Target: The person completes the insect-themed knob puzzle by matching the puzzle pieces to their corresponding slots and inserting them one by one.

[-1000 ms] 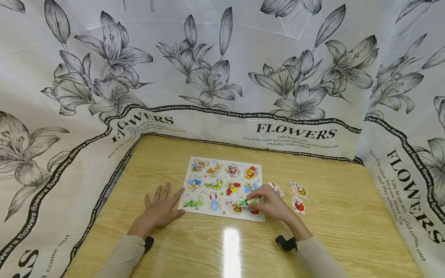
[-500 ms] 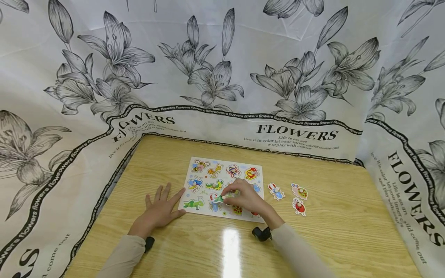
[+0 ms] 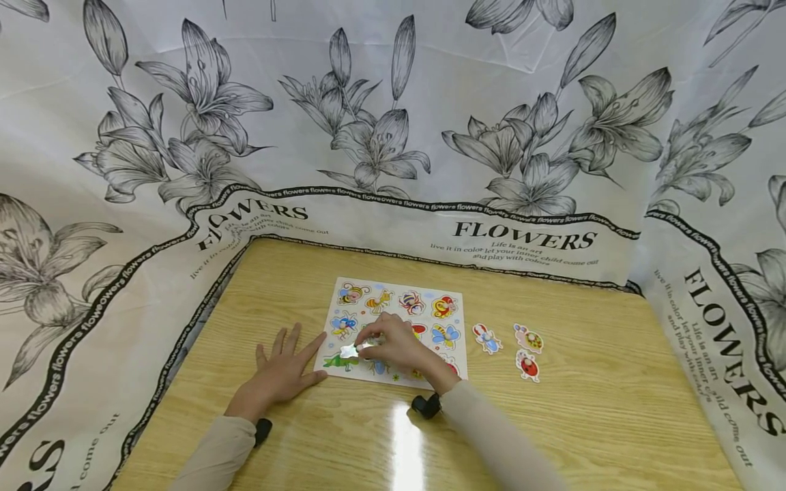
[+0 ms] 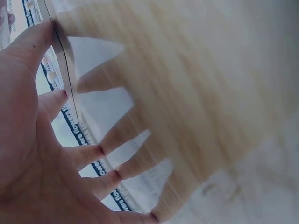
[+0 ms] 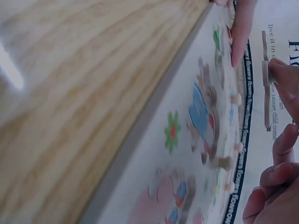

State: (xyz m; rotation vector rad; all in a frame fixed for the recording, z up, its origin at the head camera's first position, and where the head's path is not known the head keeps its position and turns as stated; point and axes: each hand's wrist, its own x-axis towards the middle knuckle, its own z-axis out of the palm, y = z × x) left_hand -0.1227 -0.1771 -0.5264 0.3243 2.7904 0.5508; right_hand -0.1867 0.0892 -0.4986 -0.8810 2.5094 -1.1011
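Observation:
A white puzzle board (image 3: 396, 297) printed with colourful insects lies mid-table. My right hand (image 3: 398, 346) is over its lower left part. Thumb and fingers pinch a puzzle piece (image 3: 348, 351) by its knob; its face shines with glare above the green grasshopper picture (image 3: 336, 362). In the right wrist view the piece (image 5: 267, 105) appears edge-on, raised over the board. My left hand (image 3: 279, 372) rests on the table with fingers spread, thumb and forefinger against the board's left edge. The left wrist view shows that hand's palm side (image 4: 42, 140) and the board's edge.
Right of the board lie three loose pieces: a blue beetle (image 3: 487, 339), a snail (image 3: 529, 338) and a ladybug (image 3: 527, 365). Knobbed pieces sit in the board, such as the spider (image 3: 411, 302). Flower-printed cloth (image 3: 381, 225) surrounds the wooden table (image 3: 583, 409).
My right hand has carried the green puzzle piece leftward across the board, from its lower right to its lower left. The left hand has stayed in place.

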